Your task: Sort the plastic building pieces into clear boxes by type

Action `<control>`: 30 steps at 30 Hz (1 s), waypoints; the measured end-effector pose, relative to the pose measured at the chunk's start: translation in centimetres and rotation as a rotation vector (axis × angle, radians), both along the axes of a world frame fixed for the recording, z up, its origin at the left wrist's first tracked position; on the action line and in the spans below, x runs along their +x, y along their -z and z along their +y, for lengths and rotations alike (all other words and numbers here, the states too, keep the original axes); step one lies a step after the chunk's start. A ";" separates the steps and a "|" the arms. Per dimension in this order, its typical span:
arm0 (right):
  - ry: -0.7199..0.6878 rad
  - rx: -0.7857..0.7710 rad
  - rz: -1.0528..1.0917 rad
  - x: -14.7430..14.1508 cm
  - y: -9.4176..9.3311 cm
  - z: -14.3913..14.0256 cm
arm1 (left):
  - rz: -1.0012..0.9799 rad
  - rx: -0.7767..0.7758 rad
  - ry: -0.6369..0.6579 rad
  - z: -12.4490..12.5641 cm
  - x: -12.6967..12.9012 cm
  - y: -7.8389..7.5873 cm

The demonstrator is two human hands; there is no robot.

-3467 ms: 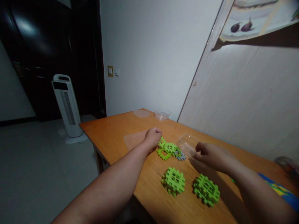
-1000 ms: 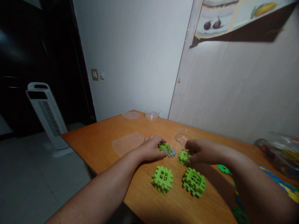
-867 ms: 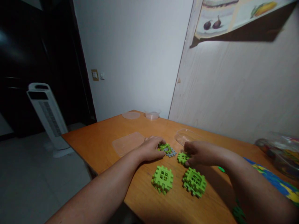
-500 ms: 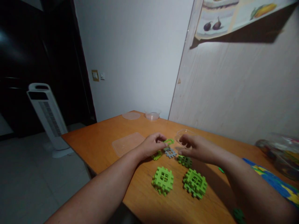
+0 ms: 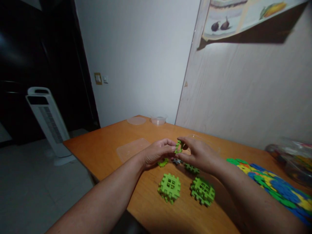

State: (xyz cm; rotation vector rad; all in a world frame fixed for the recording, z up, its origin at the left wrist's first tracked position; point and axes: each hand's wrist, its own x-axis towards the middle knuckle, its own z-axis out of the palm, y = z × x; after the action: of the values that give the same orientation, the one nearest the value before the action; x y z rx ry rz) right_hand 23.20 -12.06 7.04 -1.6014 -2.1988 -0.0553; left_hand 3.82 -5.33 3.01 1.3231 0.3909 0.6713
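Observation:
Between my two hands a light green frame-shaped building piece (image 5: 178,147) with notched edges is held up over the table. My left hand (image 5: 161,150) pinches it from the left, and my right hand (image 5: 198,152) grips its right side with thumb and fingers. Below them lie a grey notched piece (image 5: 177,161), a green piece (image 5: 162,162) by my left wrist and a darker green piece (image 5: 191,168) under my right hand. Closer to me stand two blocky green assemblies, a left one (image 5: 170,188) and a right one (image 5: 202,191).
A clear rectangular lid (image 5: 131,150) lies left of my hands. At the back are a round lid (image 5: 136,121) and a clear bowl (image 5: 158,120). Colourful flat pieces (image 5: 275,185) spread on the right, near a clear bag-like container (image 5: 292,159). A white tower fan (image 5: 48,120) stands on the floor.
My right hand has moved left and closed on the green frame piece, which is now lifted and turned more upright between both hands. My left hand keeps its hold.

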 end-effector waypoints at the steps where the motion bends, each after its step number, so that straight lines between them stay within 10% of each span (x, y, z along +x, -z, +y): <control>1: 0.027 -0.031 0.001 0.4 -0.2 -0.1 | 0.012 0.009 -0.020 0.1 0.0 0.0; 11: 0.139 -0.425 -0.187 3.2 -0.9 -0.8 | 0.353 0.373 -0.437 3.7 -0.8 1.8; 30: 0.188 -0.425 -0.225 3.4 1.1 -0.2 | 0.733 0.848 -0.247 1.5 -2.7 0.2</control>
State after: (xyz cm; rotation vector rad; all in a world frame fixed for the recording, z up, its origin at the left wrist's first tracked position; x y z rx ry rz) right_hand 26.61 -12.25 5.97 -2.1225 -2.3320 0.2007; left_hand 1.14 -3.88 2.76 2.3640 0.9338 0.5465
